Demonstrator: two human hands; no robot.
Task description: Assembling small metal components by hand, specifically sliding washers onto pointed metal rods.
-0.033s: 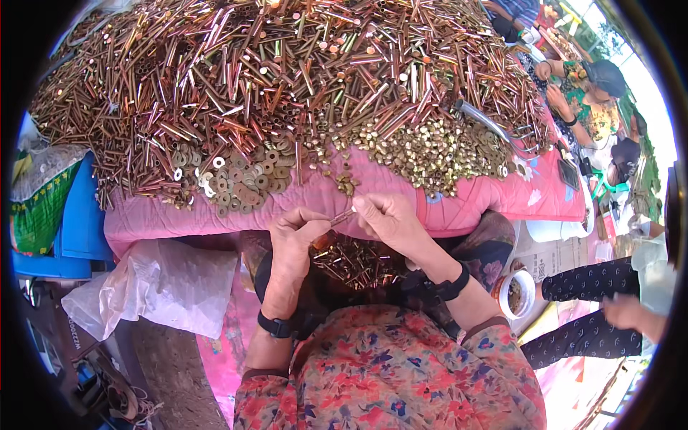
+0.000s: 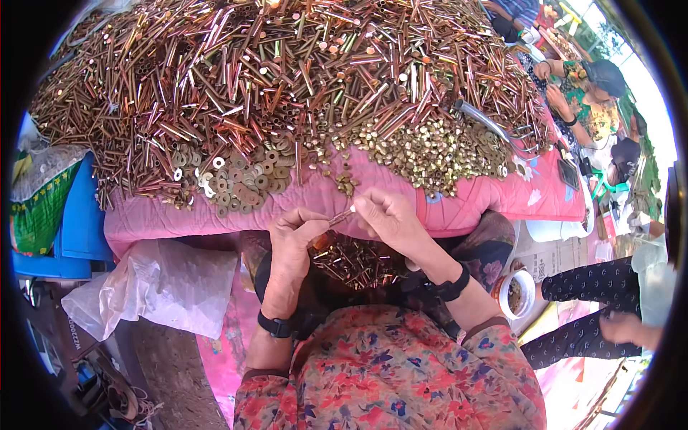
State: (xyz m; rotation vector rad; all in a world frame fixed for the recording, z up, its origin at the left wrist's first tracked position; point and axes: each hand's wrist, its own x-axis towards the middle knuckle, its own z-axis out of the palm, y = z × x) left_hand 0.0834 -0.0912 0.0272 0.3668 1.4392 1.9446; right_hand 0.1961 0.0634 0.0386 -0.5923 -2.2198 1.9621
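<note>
the tube point(image 2: 342, 217) bridges the left hand point(image 2: 292, 235) and right hand point(image 2: 390, 221), its long axis slanting rightward and away, each hand pinching one end.

the held rod point(image 2: 342, 216) looks like metal; the heaped tubes point(image 2: 308, 72) are smooth, glossy metal. flat washers point(image 2: 247, 179) look mostly matt metal, small rounded pieces point(image 2: 430, 154) shiny metal. the quilted cover point(image 2: 165, 222) is puckered cloth, the bag point(image 2: 168, 287) crinkled, glossy plastic, the blue box point(image 2: 79, 208) smooth plastic, the patterned shirt point(image 2: 416, 365) matt cloth.
</note>
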